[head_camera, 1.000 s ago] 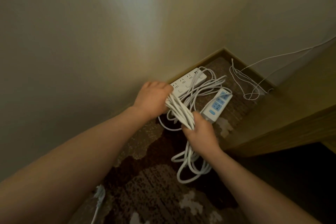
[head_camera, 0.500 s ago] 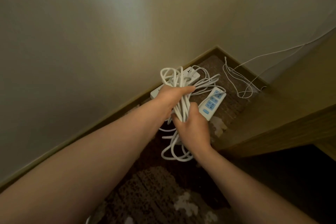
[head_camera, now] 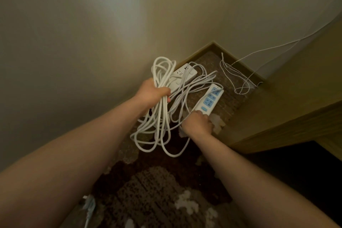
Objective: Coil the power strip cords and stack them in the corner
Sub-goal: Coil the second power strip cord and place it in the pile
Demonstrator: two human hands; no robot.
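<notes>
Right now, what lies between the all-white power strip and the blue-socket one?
In the head view, loose white cord loops on carpet lie between the all-white power strip and the blue-socket power strip.

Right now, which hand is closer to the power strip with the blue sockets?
The right hand: its fingers touch the near end of the blue-socket power strip. The left hand is off to the strip's left, gripping the coiled cord.

Right hand [head_camera: 198,123] has let go of the coil [head_camera: 161,102], now touching the blue strip [head_camera: 210,99]
</notes>
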